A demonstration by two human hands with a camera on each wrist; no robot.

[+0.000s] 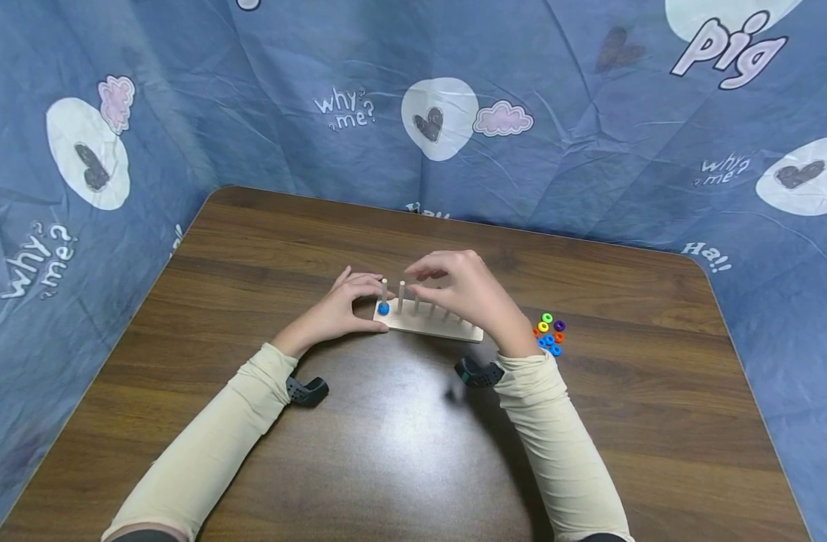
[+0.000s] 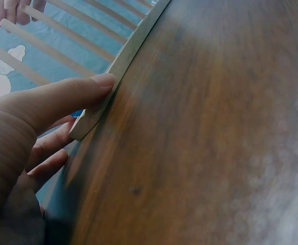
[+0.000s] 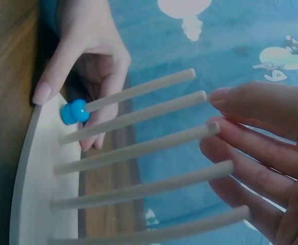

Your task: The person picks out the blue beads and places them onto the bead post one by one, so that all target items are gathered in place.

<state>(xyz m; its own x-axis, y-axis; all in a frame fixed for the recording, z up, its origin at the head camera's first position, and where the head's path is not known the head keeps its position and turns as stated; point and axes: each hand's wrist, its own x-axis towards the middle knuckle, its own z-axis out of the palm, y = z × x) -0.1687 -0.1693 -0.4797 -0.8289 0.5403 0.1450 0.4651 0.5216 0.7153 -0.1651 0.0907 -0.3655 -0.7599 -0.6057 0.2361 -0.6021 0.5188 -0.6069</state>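
your left hand (image 1: 342,309) pinches the left end of a pale flat wooden board (image 1: 427,324) set with slim round wooden pegs (image 1: 401,297), thumb on the near edge. glossy blue rings (image 1: 383,309) sit at the base of the leftmost peg (image 1: 384,291). your right hand (image 1: 469,290) is half open by the peg tips, fingers loosely bent, nothing seen in it. board's on the brown wood-grain surface (image 1: 657,391); small multicoloured rings (image 1: 549,340) lie to its right.

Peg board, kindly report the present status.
Left hand grips board. Right hand beside peg tops, no ring seen. Blue rings on leftmost peg. Right wrist partly hides loose rings.
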